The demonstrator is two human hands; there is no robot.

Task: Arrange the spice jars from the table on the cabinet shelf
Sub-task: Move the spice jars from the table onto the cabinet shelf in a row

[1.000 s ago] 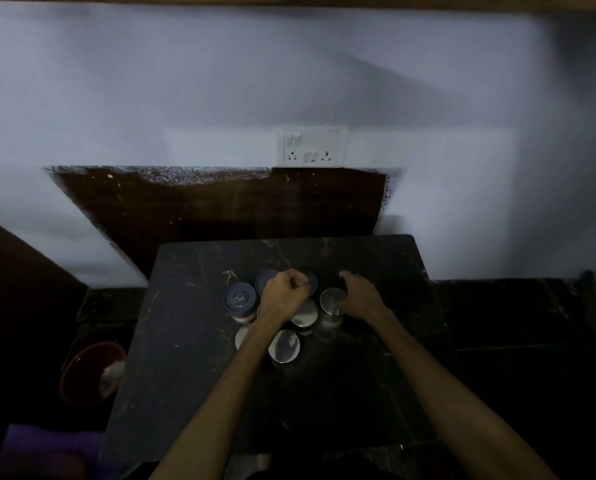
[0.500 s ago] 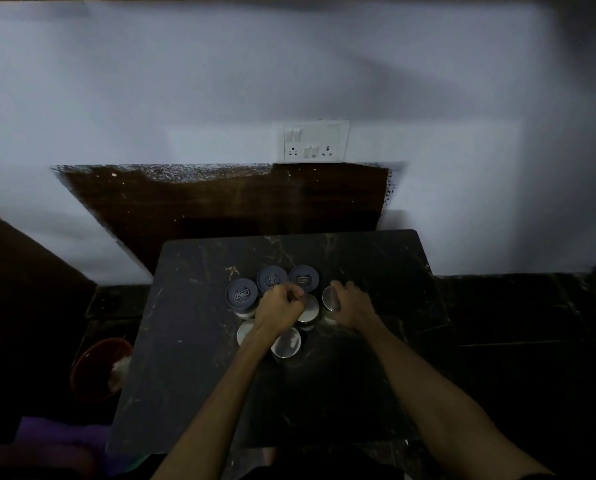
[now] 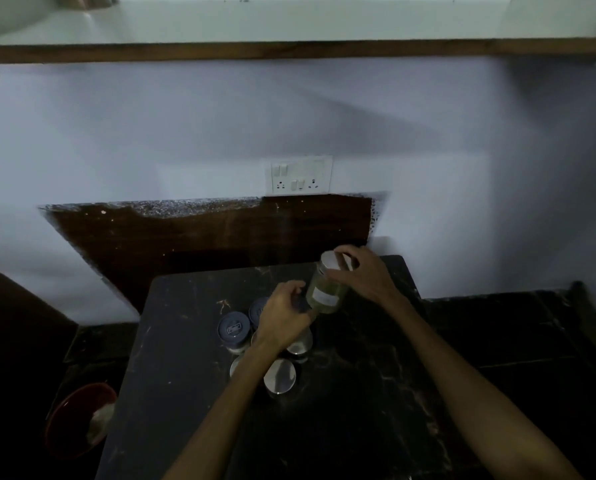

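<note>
Right hand (image 3: 362,271) grasps a glass spice jar (image 3: 324,289) with a silver lid – the jar is lifted clear of the dark table (image 3: 376,393), tilted, pale greenish contents and a white label visible. Left hand (image 3: 282,318) is curled over the remaining jars; what it grips, if anything, cannot be told. On the table below it: a blue-lidded jar (image 3: 233,330) and a silver-lidded jar (image 3: 279,375) among others, clustered close. The cabinet shelf (image 3: 289,50) runs along the wall above – a red bucket (image 3: 78,420) sits on the floor at left
</note>
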